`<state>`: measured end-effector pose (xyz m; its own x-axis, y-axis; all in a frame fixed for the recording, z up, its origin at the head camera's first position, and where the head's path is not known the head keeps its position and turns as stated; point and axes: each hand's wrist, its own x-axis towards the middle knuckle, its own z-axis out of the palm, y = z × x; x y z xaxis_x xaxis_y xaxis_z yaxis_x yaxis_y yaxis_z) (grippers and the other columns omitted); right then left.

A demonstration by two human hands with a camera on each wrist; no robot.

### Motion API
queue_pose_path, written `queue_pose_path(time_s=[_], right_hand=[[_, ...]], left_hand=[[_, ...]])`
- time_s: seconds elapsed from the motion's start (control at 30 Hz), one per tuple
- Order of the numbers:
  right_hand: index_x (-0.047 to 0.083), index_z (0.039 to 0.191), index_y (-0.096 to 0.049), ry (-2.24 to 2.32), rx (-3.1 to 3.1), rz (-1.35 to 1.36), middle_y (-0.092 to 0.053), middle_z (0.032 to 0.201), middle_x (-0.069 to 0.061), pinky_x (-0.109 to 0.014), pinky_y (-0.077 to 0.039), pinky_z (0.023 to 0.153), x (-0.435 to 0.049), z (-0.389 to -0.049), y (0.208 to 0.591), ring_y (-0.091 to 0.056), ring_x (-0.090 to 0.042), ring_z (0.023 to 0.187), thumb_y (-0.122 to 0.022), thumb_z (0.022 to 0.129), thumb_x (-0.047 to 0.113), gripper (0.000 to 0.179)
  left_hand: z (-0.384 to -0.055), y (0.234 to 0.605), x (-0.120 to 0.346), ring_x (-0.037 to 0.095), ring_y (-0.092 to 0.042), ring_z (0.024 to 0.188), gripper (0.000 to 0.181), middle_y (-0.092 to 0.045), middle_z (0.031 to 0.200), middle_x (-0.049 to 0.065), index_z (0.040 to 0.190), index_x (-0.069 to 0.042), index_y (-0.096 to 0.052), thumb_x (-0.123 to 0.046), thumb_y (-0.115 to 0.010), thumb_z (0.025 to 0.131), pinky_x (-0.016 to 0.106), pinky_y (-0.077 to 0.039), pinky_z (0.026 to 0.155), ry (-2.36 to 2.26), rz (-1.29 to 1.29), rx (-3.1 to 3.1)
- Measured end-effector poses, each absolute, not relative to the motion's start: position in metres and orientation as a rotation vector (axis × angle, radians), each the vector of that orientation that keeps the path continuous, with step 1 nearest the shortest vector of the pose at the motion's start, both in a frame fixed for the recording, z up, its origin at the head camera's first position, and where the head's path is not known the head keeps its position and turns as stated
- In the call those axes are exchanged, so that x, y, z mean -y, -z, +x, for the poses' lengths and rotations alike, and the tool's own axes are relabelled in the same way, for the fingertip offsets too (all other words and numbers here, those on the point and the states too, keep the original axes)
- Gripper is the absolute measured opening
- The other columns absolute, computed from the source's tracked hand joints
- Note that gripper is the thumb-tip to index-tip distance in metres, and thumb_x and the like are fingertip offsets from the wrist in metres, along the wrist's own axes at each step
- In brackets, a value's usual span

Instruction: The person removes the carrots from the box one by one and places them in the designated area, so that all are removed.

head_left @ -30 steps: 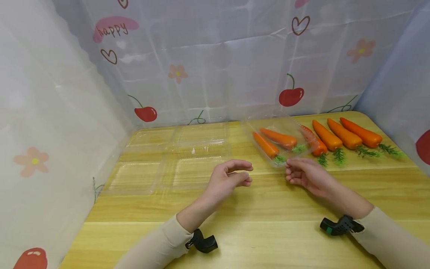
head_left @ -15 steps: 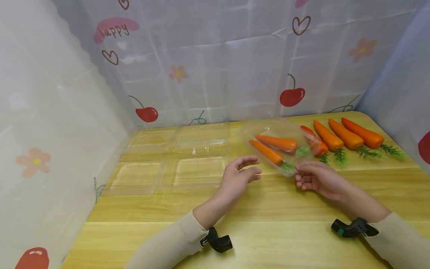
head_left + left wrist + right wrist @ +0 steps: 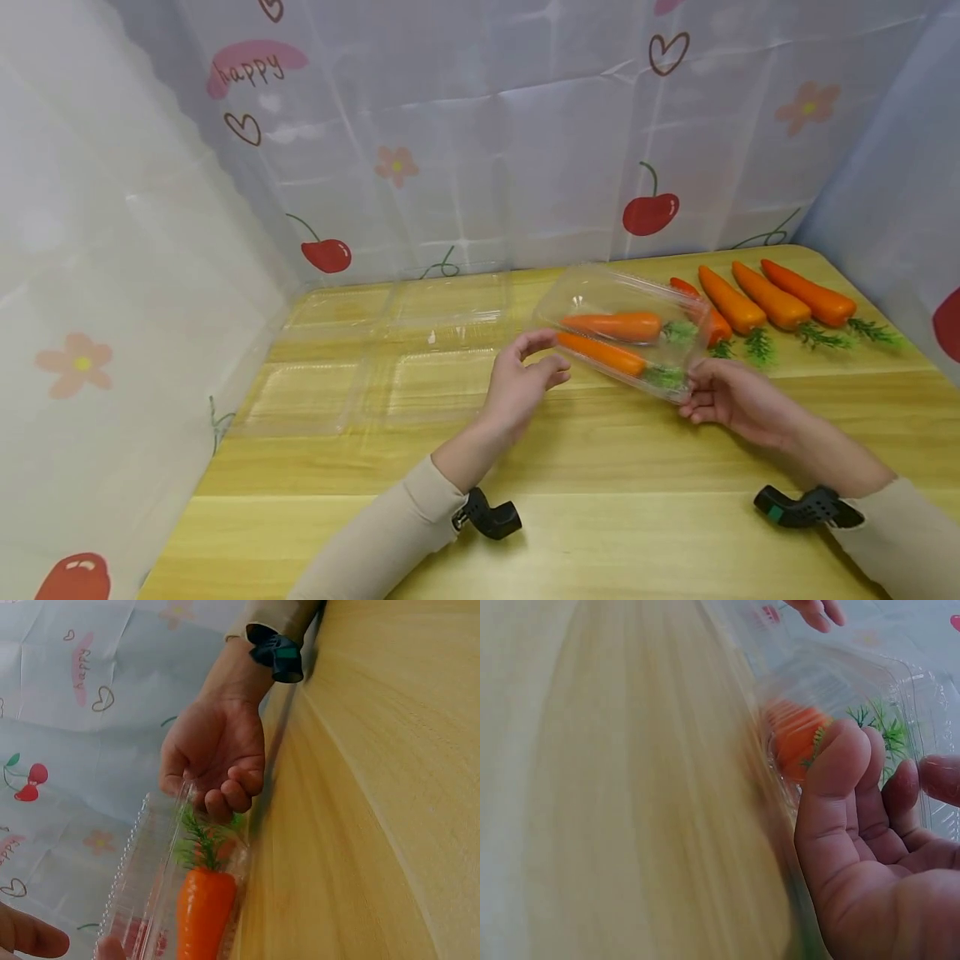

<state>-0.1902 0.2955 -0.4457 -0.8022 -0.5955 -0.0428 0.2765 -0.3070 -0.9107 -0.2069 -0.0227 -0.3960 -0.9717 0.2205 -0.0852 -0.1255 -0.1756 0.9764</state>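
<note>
A clear plastic clamshell box [image 3: 603, 292] holds two orange carrots with green tops; the nearer carrot [image 3: 600, 354] lies along its front side. My right hand [image 3: 742, 404] pinches the box's front right corner between thumb and fingers, and in the right wrist view the rim passes between thumb and fingertip. The box sits at a slant over the table. At its left end is my left hand [image 3: 525, 379], fingers bent in a loose C with nothing between them. Its fingertips [image 3: 52, 941] are close to the box; whether they touch it I cannot tell.
Several loose carrots [image 3: 780, 308] lie in a row at the table's back right, the leftmost partly behind the box. Several clear plastic containers [image 3: 442, 375] stand on the left of the wooden table [image 3: 600, 525]. Printed curtains [image 3: 480, 167] enclose the back and sides.
The box has come nearer and swung round, its front right corner moving right and toward me with my right hand. Inside, the carrots lie more crosswise. My left hand has shifted slightly right overall.
</note>
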Motion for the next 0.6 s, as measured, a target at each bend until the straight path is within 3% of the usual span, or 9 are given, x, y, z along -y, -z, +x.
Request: queue_pose_path(time_s=[0.23,0.37,0.6], right_hand=[[0.013,0.096,-0.058,2.115,-1.410,-0.401,-0.069,0.092,-0.001,-0.029,-0.064,0.077,-0.305,-0.190,0.444,-0.074,-0.019,0.088,-0.023,0.111,0.007,0.039],[0.013,0.093,-0.057,2.110,-1.410,-0.406,-0.066,0.090,0.000,-0.030,-0.064,0.077,-0.310,-0.191,0.444,-0.075,-0.020,0.089,-0.021,0.111,0.007,0.040],[0.010,0.094,-0.054,2.137,-1.357,-0.432,-0.070,0.095,-0.007,-0.031,-0.065,0.078,-0.319,-0.193,0.446,-0.076,-0.022,0.089,-0.017,0.110,0.005,0.041]], left_hand=[[-0.213,0.392,0.030,0.025,-0.069,0.092,0.040,-0.051,0.144,0.022,0.134,-0.004,-0.060,0.006,-0.063,0.096,0.030,-0.064,0.086,-2.239,0.100,-1.907],[-0.216,0.389,0.037,0.023,-0.068,0.090,0.039,-0.052,0.143,0.017,0.133,-0.009,-0.063,0.005,-0.062,0.096,0.029,-0.065,0.082,-2.186,0.114,-1.976],[-0.218,0.386,0.043,0.024,-0.069,0.085,0.043,-0.050,0.144,0.012,0.139,-0.005,-0.059,0.004,-0.062,0.097,0.028,-0.065,0.078,-2.074,0.127,-2.009]])
